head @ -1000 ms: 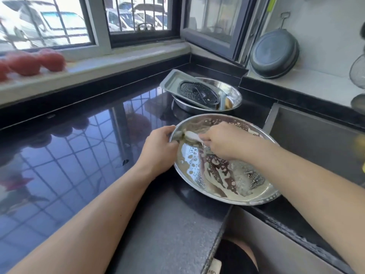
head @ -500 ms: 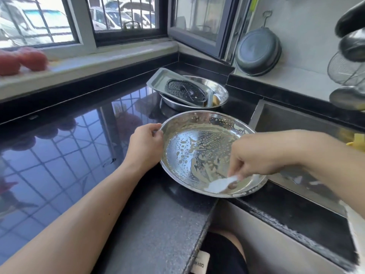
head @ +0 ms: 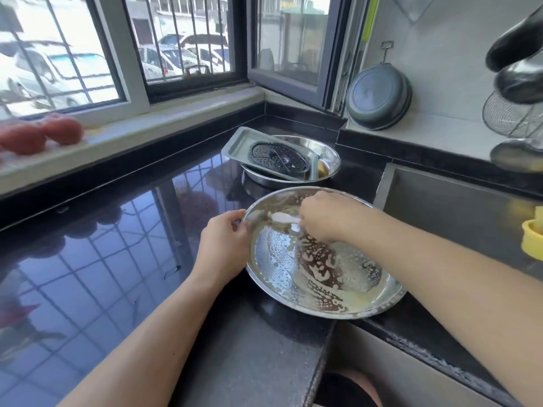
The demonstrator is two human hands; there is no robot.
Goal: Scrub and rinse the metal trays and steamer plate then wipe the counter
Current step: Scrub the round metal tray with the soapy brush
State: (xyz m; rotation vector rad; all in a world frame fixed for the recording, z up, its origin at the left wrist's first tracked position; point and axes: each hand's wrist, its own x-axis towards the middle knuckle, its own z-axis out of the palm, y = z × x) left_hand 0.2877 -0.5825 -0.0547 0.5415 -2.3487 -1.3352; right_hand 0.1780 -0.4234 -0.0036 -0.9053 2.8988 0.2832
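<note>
A large round metal tray (head: 329, 289), covered in soap suds, lies on the black counter (head: 102, 259) at the corner by the sink. My left hand (head: 223, 248) grips its left rim. My right hand (head: 326, 218) holds a white scrubbing cloth (head: 283, 217) pressed against the tray's far-left inner side. Behind it, a rectangular metal tray (head: 238, 142) with a dark perforated steamer plate (head: 279, 157) leans in a second round metal basin (head: 330, 160).
The sink (head: 458, 212) opens to the right, with a yellow object (head: 533, 236) at its edge. A dark pan (head: 379, 96) leans on the back wall, a wire strainer (head: 511, 116) hangs at far right. Tomatoes (head: 41, 135) sit on the windowsill.
My right hand swept the cloth from the tray's near-right rim back up to its far-left side. My left hand kept its grip on the rim.
</note>
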